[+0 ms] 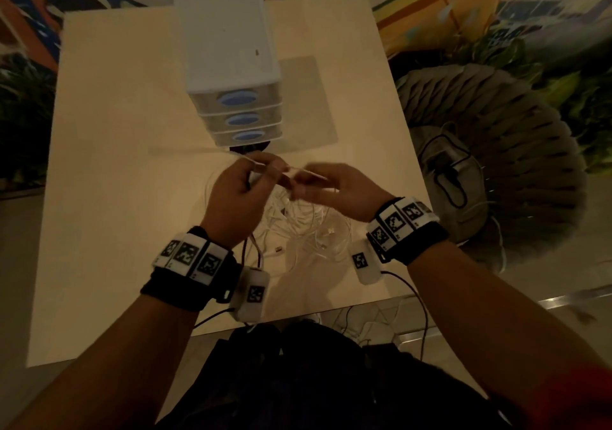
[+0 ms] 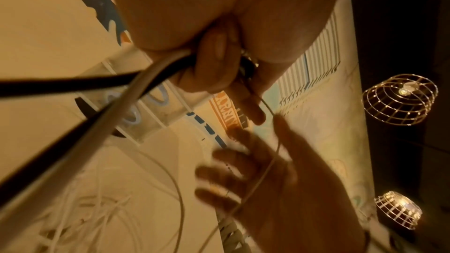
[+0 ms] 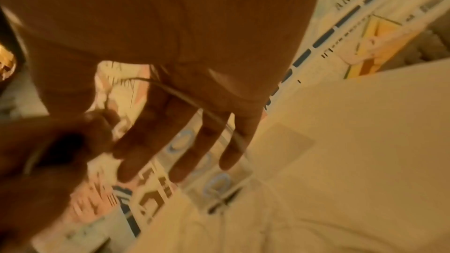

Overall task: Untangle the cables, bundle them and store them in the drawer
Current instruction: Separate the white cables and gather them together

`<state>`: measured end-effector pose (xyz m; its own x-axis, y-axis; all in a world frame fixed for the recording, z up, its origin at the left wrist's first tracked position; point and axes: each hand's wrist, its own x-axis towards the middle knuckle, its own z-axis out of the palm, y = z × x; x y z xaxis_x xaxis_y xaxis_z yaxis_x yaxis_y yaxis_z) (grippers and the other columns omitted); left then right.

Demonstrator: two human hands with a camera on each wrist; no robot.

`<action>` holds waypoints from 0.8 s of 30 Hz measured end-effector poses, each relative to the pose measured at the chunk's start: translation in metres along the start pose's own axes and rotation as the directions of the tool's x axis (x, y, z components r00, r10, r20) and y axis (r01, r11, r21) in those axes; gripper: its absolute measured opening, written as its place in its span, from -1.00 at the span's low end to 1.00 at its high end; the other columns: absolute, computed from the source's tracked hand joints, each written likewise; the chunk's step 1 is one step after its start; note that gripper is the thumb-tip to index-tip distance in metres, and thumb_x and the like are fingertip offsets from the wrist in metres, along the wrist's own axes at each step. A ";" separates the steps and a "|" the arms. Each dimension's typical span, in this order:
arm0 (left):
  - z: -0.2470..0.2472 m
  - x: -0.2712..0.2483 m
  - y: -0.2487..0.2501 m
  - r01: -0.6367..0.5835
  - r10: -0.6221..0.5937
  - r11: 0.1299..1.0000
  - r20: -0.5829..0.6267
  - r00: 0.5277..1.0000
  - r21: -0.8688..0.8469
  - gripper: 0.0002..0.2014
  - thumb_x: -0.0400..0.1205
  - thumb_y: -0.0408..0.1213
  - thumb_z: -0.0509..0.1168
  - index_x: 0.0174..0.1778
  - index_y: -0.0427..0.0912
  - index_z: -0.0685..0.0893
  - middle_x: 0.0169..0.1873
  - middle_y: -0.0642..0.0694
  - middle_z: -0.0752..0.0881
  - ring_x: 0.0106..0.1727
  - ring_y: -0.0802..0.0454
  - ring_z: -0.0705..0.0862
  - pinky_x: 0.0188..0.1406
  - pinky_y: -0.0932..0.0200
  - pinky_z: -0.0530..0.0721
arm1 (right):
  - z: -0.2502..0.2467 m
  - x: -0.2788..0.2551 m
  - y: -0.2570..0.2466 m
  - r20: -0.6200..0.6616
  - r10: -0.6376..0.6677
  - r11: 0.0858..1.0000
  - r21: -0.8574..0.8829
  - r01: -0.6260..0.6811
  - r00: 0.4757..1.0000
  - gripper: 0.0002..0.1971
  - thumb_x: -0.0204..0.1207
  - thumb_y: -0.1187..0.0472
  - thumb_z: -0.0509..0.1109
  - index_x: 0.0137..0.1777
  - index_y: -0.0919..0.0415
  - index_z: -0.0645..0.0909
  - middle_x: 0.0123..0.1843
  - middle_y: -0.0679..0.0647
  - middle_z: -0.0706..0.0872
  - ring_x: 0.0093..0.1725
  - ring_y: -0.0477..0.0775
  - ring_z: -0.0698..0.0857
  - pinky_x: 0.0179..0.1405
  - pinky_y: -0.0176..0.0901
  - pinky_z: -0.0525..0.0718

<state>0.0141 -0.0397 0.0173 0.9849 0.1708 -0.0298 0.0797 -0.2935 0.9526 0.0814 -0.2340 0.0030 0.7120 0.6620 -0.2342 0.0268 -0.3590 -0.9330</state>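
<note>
The big pale table (image 1: 132, 197) is in front of me. A white box of drawers (image 1: 231, 65) stands at its far side, with three drawers, all pushed in, each with a blue oval handle.

Between me and the drawers a messy heap of white cables (image 1: 304, 221) lies on the table, under my hands.

My left hand (image 1: 231, 191) is up above the heap. Its fingers are curled tight round a black cable (image 2: 60, 84) and a white cable (image 2: 97, 132), which hang down from my fist to the table.

My right hand (image 1: 331, 188) is just beside my left. Its fingers are spread out straight. A thin white wire (image 2: 272, 157) runs from my left fingers across my right palm.
</note>
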 end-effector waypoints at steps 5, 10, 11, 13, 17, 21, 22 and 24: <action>-0.022 0.009 0.010 -0.041 0.034 0.997 -0.106 0.994 -0.067 -0.81 0.82 -0.27 0.19 0.05 -0.28 0.66 -0.20 -0.26 0.80 -0.51 0.35 0.62 -0.44 0.45 0.43 | -0.001 -0.005 0.046 -0.164 0.085 0.915 -0.376 -0.143 0.983 -0.76 0.60 -0.13 0.45 0.03 0.01 0.78 0.02 -0.05 0.79 0.09 -0.03 0.71 0.28 0.14 0.62; -0.032 0.007 0.009 -0.135 0.133 0.991 -0.175 0.976 0.000 -0.76 0.81 -0.27 0.20 -0.10 0.10 0.67 -0.20 -0.22 0.80 -0.44 0.36 0.61 -0.32 0.35 0.47 | -0.008 -0.006 0.049 -0.190 0.135 0.928 -0.319 -0.191 0.973 -0.73 0.76 -0.04 0.25 0.01 0.01 0.75 -0.09 -0.08 0.82 -0.11 -0.05 0.79 0.08 0.03 0.74; -0.032 0.007 0.008 -0.152 0.152 0.988 -0.180 0.972 0.017 -0.72 0.81 -0.26 0.20 -0.13 0.17 0.67 -0.18 -0.22 0.81 -0.42 0.36 0.61 -0.30 0.30 0.47 | -0.011 -0.005 0.045 -0.221 0.119 0.942 -0.282 -0.180 0.968 -0.74 0.77 0.01 0.22 -0.01 0.02 0.72 -0.14 -0.08 0.81 -0.19 -0.06 0.80 -0.03 -0.03 0.74; -0.031 0.006 0.006 -0.157 0.164 0.986 -0.197 0.967 0.050 -0.77 0.79 -0.32 0.21 -0.09 0.04 0.69 -0.16 -0.14 0.82 -0.33 0.37 0.67 -0.23 0.23 0.57 | -0.014 -0.002 0.033 -0.300 0.068 0.968 -0.210 -0.136 0.951 -0.73 0.79 0.03 0.17 -0.04 0.07 0.65 -0.20 -0.03 0.81 -0.30 0.01 0.81 -0.21 -0.08 0.70; -0.028 0.007 0.005 -0.136 0.143 0.990 -0.239 0.960 0.047 -0.82 0.67 -0.54 0.20 -0.10 -0.25 0.68 -0.07 -0.01 0.83 -0.15 0.16 0.77 -0.07 0.25 0.67 | -0.020 0.005 0.005 -0.384 0.010 1.000 -0.007 -0.014 0.923 -0.71 0.80 -0.05 0.14 -0.07 0.07 0.54 -0.21 0.13 0.81 -0.33 0.21 0.82 -0.31 0.04 0.76; -0.024 0.005 0.005 -0.135 0.152 0.980 -0.104 0.983 0.149 -0.82 0.69 -0.48 0.20 -0.04 -0.18 0.68 -0.35 -0.03 0.73 -0.30 0.07 0.71 -0.25 0.17 0.64 | -0.023 0.007 -0.017 -0.393 -0.020 0.993 0.095 0.063 0.919 -0.76 0.81 0.03 0.18 -0.03 0.12 0.54 -0.20 0.21 0.77 -0.33 0.30 0.82 -0.29 0.10 0.79; -0.022 0.003 0.007 -0.139 0.151 0.974 -0.056 0.987 0.176 -0.83 0.71 -0.43 0.22 -0.01 -0.11 0.68 -0.44 -0.07 0.65 -0.43 0.04 0.62 -0.39 0.15 0.56 | -0.022 0.008 -0.022 -0.386 -0.035 0.993 0.093 0.077 0.922 -0.77 0.81 0.05 0.18 -0.03 0.12 0.55 -0.22 0.20 0.76 -0.33 0.29 0.82 -0.28 0.11 0.79; -0.014 0.000 0.008 -0.156 0.158 0.963 0.011 0.987 0.221 -0.88 0.74 -0.32 0.28 0.03 0.00 0.69 -0.53 -0.04 0.57 -0.53 0.07 0.53 -0.49 0.24 0.44 | -0.018 0.009 -0.031 -0.359 -0.066 0.992 0.078 0.100 0.931 -0.81 0.80 0.10 0.21 -0.01 0.14 0.56 -0.24 0.16 0.75 -0.34 0.26 0.81 -0.27 0.09 0.79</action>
<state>0.0125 -0.0285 0.0293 0.9867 0.1122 0.1175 -0.0430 -0.5171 0.8548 0.0997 -0.2290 0.0347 0.9130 0.4037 -0.0586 0.0432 -0.2386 -0.9702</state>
